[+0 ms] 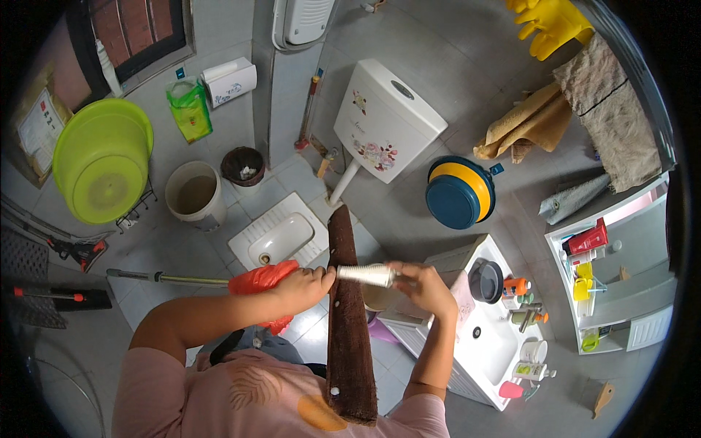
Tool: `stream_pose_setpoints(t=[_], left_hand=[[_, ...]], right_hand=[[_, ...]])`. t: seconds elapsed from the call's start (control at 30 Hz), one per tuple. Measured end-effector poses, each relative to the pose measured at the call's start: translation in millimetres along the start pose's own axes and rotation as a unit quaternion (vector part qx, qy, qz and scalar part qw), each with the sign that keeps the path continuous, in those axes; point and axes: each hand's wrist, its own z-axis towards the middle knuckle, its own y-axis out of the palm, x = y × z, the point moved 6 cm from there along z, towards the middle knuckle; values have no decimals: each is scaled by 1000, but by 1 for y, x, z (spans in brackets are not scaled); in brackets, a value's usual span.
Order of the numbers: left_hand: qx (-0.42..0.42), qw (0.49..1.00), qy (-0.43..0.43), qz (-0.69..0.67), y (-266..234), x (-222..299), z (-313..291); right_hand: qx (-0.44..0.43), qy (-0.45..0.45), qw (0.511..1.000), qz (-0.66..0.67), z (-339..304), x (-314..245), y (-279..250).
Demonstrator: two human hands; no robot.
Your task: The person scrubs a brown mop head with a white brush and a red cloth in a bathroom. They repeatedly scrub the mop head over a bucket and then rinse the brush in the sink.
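A long, flat mop head [345,321] with a dark brown fuzzy face and several white dots lies upright across my front. Its metal handle [193,280] appears to run off to the left, though the joint is hidden. My left hand [305,286] is closed at the mop head's left edge. A red plastic bag [263,281] is bunched beneath that wrist. Pinched in my right hand [423,286] is a white, ribbed, brush-like object [366,275], blurred by motion. It crosses over the mop head, its left end close to my left fingertips.
Ahead are a squat toilet [281,237], a white cistern [387,120], a pail [196,193] and a waste bin [243,166]. A green basin [104,160] hangs left. On the right stands a white washbasin [488,354] with bottles, below a mirror cabinet [621,285].
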Motion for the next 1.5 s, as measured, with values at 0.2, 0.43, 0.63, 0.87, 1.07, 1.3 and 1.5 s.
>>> stream_pose_setpoints(t=[0.2,0.43,0.63,0.87,1.07,1.3,1.5], left_hand=[[59,997,45,-1,-8,14,2],[70,997,33,3,-11,10,3],[12,999,32,-18,-4,15,2],[4,1000,18,-18,-6,11,-2],[12,1000,9,-21,-5,7,-4],[8,999,29,-33,-8,15,0],[19,1000,14,-11,-7,9,-2]], right_hand=[[77,24,994,-75,28,51,1],[6,27,1000,-16,18,22,-4],[63,18,996,-56,34,36,-1],[46,31,996,-68,29,42,10],[52,-18,998,1,29,20,3],[37,58,995,-69,41,45,8],[-8,39,998,-51,39,33,14]])
